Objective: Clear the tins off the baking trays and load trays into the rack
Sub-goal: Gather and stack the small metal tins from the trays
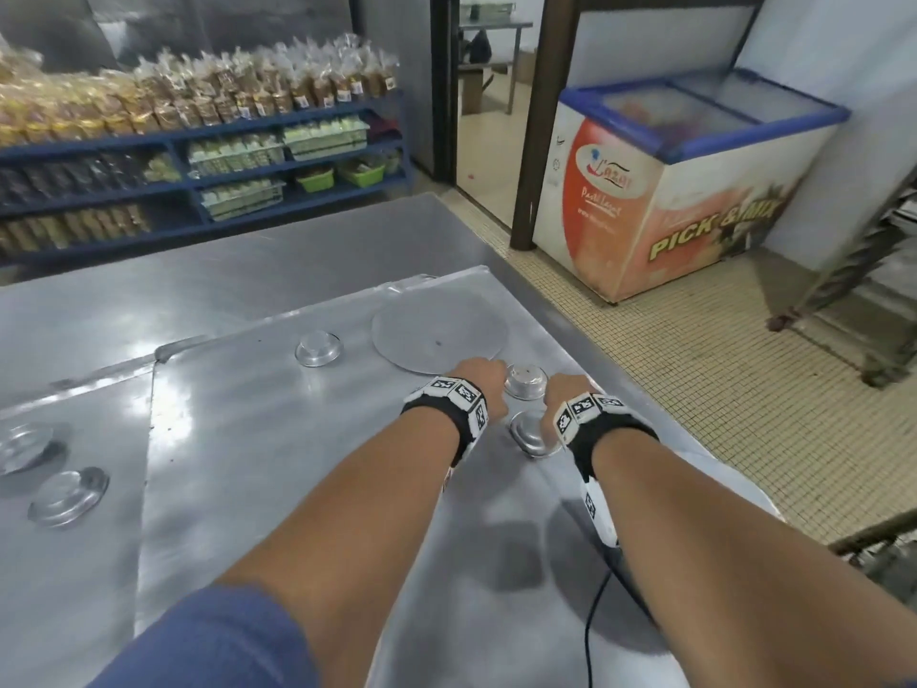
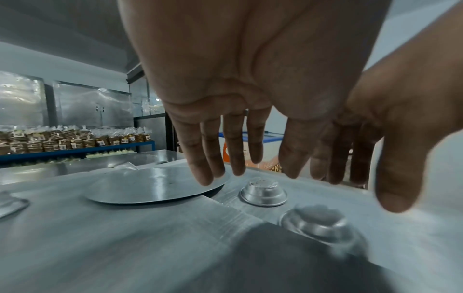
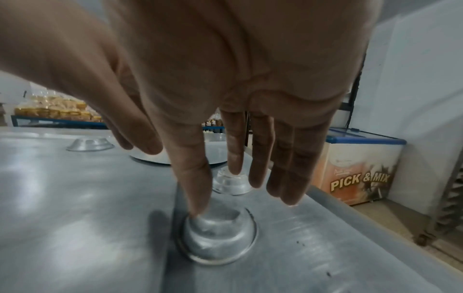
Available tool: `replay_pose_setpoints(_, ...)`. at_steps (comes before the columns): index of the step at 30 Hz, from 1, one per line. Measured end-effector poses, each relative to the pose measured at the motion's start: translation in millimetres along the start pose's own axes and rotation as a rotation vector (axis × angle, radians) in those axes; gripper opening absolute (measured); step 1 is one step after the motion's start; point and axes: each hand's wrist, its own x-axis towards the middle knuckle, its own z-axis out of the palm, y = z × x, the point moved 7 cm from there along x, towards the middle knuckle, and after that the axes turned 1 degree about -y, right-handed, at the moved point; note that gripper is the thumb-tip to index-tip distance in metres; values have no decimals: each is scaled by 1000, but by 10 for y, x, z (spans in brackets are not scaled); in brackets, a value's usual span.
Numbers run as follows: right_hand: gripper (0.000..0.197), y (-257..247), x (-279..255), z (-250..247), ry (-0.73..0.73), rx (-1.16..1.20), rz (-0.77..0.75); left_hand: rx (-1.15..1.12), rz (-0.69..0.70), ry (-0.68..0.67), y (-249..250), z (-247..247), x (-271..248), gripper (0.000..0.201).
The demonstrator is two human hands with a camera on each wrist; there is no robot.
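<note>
Nearest the camera, two bare forearms reach forward over a large metal baking tray (image 1: 278, 469) lying on a steel desk (image 1: 124, 310). The right hand (image 1: 563, 392) hangs over an upturned small tin (image 1: 533, 432), fingers straight and spread; one fingertip (image 3: 198, 210) touches the tin's top edge, nothing gripped. The left hand (image 1: 476, 377) hovers just beside a second small tin (image 1: 525, 380), fingers straight, holding nothing.

Beyond them a flat round metal disc (image 1: 439, 335) and a third tin (image 1: 319, 348) lie on the same tray; two more tins (image 1: 69, 496) sit to the left. The rack (image 1: 873, 270) stands well apart on the right, near a chest freezer (image 1: 685, 191).

Probably best: pinch each tin by its sloped sides, lift straight up, and clear the disc too before carrying the tray.
</note>
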Motion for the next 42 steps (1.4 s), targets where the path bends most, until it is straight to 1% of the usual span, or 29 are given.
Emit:
replay_pose_setpoints(2,35,15,161,19,-67,-45,-7,32,10,-12,48,86,316,45)
replay_pose_setpoints(5,51,14,361,0,-51,37,-30,76,40,-35,148,196,685,40)
replay_pose_setpoints(8,51,24,474,17,-59,122,-56,101,102,-69,250,305,997,35)
replay_pose_setpoints(10,59,55,520,41,-78,184,-49,87,92,-135,259,407,1206,29)
replay_pose_setpoints(11,59,65,531,56,-102,204,-42,120,111,-170,276,437,1273,28)
replay_pose_setpoints(13,58,90,565,95,-136,209,-31,181,191,-201,325,456,1320,29)
replay_pose_setpoints(14,64,73,564,105,-141,199,-30,231,233,-211,323,454,1323,27)
replay_pose_setpoints(15,73,71,575,132,-140,186,-30,238,261,-215,323,471,1362,25)
replay_pose_setpoints(16,79,56,585,160,-130,170,-37,209,260,-221,309,463,1388,25)
replay_pose_setpoints(17,75,35,609,179,-115,160,-42,185,256,-218,286,444,1407,26)
replay_pose_setpoints(18,65,22,640,205,-103,159,-49,178,261,-221,288,421,1397,27)
replay_pose_setpoints(20,47,13,658,228,-112,155,-54,212,284,-204,323,375,1384,39)
replay_pose_setpoints(21,46,12,671,248,-120,138,-55,227,275,-207,317,366,1376,48)
replay_pose_setpoints(23,61,13,664,266,-156,97,-50,251,227,-214,268,377,1366,62)
replay_pose_setpoints(24,69,16,654,274,-181,81,-44,254,201,-217,246,383,1348,65)
replay_pose_setpoints(25,73,27,646,274,-196,75,-39,257,190,-212,240,388,1331,65)
replay_pose_setpoints(26,73,38,664,273,-198,81,-37,266,185,-199,245,399,1311,63)
replay_pose_setpoints(30,62,58,669,155,-135,68,-52,300,189,-110,258,369,1199,63)
replay_pose_setpoints(31,56,46,644,108,-124,46,-59,306,184,-89,243,333,1176,64)
replay_pose_setpoints(33,38,43,585,-17,-86,4,-68,296,178,-67,214,204,1095,71)
replay_pose_setpoints(34,34,51,542,-84,-66,0,-67,275,172,-62,203,120,1033,74)
replay_pose_setpoints(36,34,63,473,-189,-41,10,-57,217,156,-50,171,-69,887,79)
replay_pose_setpoints(38,31,27,374,-295,-5,26,-65,164,127,-63,110,-280,700,78)
replay_pose_setpoints(41,28,-115,181,-424,42,45,-79,145,96,-75,-50,-575,380,52)
replay_pose_setpoints(42,29,-193,113,-457,58,33,-87,162,84,-72,-128,-659,258,50)
